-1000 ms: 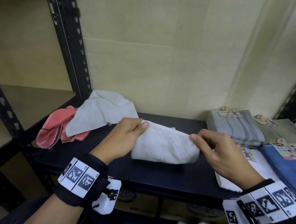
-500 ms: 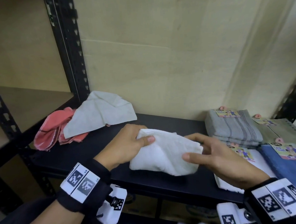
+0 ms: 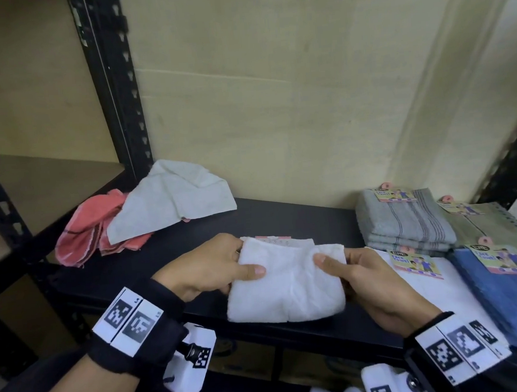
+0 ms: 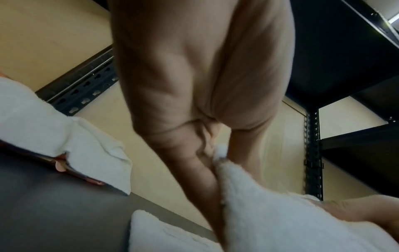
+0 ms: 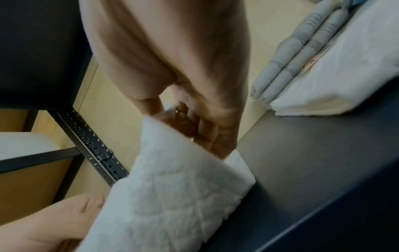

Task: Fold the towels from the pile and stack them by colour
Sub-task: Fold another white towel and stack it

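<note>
A folded white towel [image 3: 284, 282] is held just above the black shelf [image 3: 298, 220], near its front edge. My left hand [image 3: 222, 265] pinches its left side, thumb on top. My right hand [image 3: 357, 268] pinches its right side the same way. The left wrist view shows the white towel [image 4: 270, 221] caught between thumb and fingers; in the right wrist view the white towel [image 5: 172, 196] hangs from my curled fingers. At the shelf's back left lies the unfolded pile: a pale grey-white towel [image 3: 175, 198] over a pink towel [image 3: 82, 226].
Folded stacks sit at the right: grey striped towels [image 3: 406, 222], an olive towel [image 3: 492, 225], a white towel [image 3: 426, 291] and a blue towel [image 3: 515, 294], some with paper labels. A black upright post [image 3: 111, 83] stands behind the pile. A beige wall backs the shelf.
The white towel went from a rolled shape lying across the shelf to a flatter folded square, drawn nearer the front edge. Both hands shifted their grip onto its upper sides.
</note>
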